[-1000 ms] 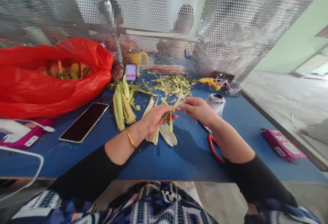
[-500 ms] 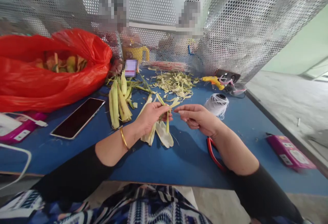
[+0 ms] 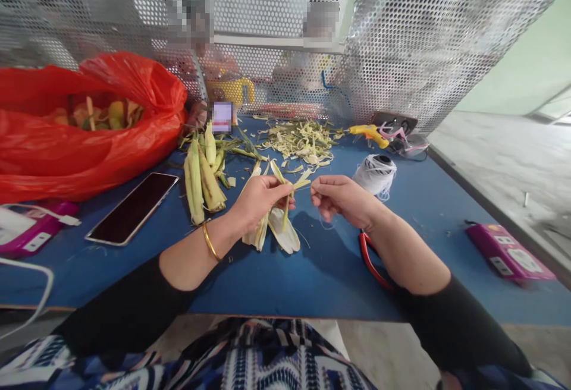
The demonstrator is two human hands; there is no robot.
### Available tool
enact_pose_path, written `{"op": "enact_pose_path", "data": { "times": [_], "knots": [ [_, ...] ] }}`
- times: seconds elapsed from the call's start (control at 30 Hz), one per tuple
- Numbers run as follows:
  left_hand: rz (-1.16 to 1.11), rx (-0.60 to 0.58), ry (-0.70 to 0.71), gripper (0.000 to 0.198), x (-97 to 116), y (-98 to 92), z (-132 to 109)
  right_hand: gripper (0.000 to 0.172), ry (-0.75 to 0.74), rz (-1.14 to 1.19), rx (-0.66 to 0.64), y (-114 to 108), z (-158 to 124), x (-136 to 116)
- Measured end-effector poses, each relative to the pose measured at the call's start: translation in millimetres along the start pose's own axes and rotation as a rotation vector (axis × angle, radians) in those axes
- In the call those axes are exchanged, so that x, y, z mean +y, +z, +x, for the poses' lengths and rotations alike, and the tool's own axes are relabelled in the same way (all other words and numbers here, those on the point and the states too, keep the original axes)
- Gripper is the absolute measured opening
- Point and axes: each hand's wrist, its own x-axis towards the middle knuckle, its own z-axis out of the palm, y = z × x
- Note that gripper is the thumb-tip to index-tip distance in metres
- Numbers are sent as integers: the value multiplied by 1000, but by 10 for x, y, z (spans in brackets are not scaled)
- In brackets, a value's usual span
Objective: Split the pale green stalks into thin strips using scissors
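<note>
Right hand (image 3: 341, 197) has drawn away from the left hand (image 3: 263, 200) since the earlier frame, opening a gap between them on my feed. Judged from the thread spool (image 3: 377, 177), the held husk strips (image 3: 286, 214) are to its left, one narrow strip running towards the table's (image 3: 312, 295) near edge. Left fingers, the nearer, pinch them; right fingers, closed on what looks like fine thread (image 3: 326, 227), hang between strips and spool. On the purple box (image 3: 508, 253), right of the spool, I can read no writing.
</note>
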Motion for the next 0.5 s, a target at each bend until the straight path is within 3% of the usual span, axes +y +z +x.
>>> {"op": "enact_pose_path", "data": {
  "times": [0.1,0.2,0.3,0.4,0.5],
  "knots": [
    [73,3,40,13,-9,-5,3,19,-118,-126,9,39,-7,11],
    [216,-34,103,13,-24,-25,-4,17,-447,-429,133,67,-31,17],
    [442,-206,164,17,-23,-52,-34,15,-644,-688,192,57,-38,17],
    [462,-455,138,17,21,-71,-77,16,-602,-718,98,-8,-6,10],
    [310,-572,121,12,87,-78,-105,21,-482,-537,-48,-87,55,21]
  ]
}}
